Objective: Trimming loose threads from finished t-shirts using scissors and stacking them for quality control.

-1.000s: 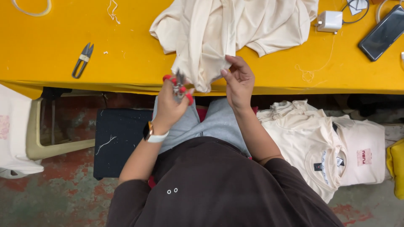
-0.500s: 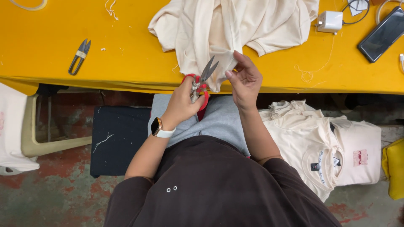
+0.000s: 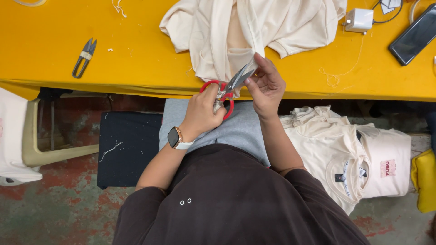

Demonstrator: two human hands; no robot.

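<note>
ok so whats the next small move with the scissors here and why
Probably close the blades for a short snip. The left hand holds the red-handled scissors with the blade tips up at the edge of the cream garment, right where the right hand pinches the fabric. Whether a loose thread sits between the blades is too small to tell.

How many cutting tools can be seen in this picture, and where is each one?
2. The red-handled scissors are in the left hand, blades at the cream garment by the right hand. The small thread snips lie on the yellow table, far left. Others may be hidden.
</note>
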